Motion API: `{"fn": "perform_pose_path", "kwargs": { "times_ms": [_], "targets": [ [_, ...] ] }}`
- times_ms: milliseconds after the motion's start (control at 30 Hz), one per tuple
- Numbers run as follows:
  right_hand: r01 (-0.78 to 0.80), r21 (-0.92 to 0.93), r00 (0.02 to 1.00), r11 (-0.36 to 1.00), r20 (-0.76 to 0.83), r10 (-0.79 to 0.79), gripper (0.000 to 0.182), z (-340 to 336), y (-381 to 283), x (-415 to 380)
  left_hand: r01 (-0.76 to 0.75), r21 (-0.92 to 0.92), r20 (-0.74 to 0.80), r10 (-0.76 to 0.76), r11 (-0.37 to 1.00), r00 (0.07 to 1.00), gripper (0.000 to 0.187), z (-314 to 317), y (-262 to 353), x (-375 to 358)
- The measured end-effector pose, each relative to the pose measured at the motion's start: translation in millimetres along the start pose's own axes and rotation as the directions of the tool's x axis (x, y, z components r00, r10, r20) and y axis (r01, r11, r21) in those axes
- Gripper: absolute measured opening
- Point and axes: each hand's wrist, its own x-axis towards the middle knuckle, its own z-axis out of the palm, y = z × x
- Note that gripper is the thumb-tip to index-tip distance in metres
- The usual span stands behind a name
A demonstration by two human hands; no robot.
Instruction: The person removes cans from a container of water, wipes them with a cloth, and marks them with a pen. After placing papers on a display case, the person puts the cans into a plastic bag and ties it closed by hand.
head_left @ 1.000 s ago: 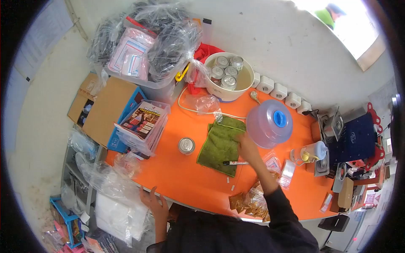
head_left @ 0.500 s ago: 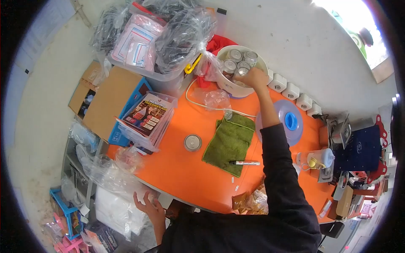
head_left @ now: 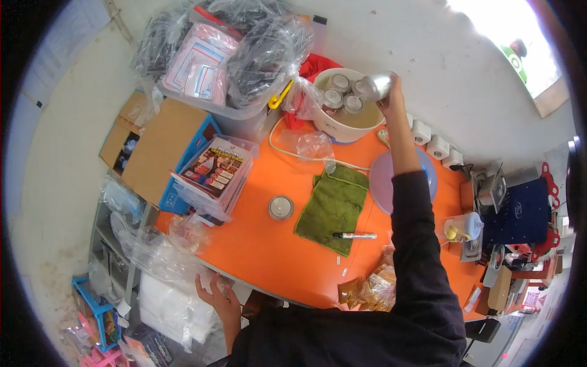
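My right hand [head_left: 394, 93] is wrapped round a silver can [head_left: 377, 85], which is tilted above the right rim of a white tub [head_left: 342, 129]. Several cans [head_left: 353, 103] stand in liquid inside the tub. My left hand [head_left: 221, 301] is low at the front table edge beside clear plastic bags, fingers apart, holding nothing. One can [head_left: 280, 207] stands on the orange table [head_left: 244, 244], left of a green cloth [head_left: 333, 208]. A marker [head_left: 354, 235] lies across the cloth's lower right part.
A clear bin [head_left: 244, 110] of plastic bags stands at the back left. Beside it are a cardboard box [head_left: 162, 150] and a stack of booklets [head_left: 214, 171]. A purple lid [head_left: 382, 183] lies under my right arm. A jug [head_left: 465, 226] stands to the right.
My right hand has lifted a can up out of the tub and moved to the right. My left hand has barely moved.
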Motion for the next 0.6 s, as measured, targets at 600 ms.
{"fn": "perform_pose_path", "kwargs": {
  "times_ms": [600],
  "targets": [
    [0.205, -0.808, 0.948, 0.552, 0.023, -0.318, 0.063, -14.9, 3.1, -53.0, -0.13, -0.057, 0.004, 0.131, 0.99, 0.991, 0.037, 16.7, 8.3, 9.2]
  ]
}}
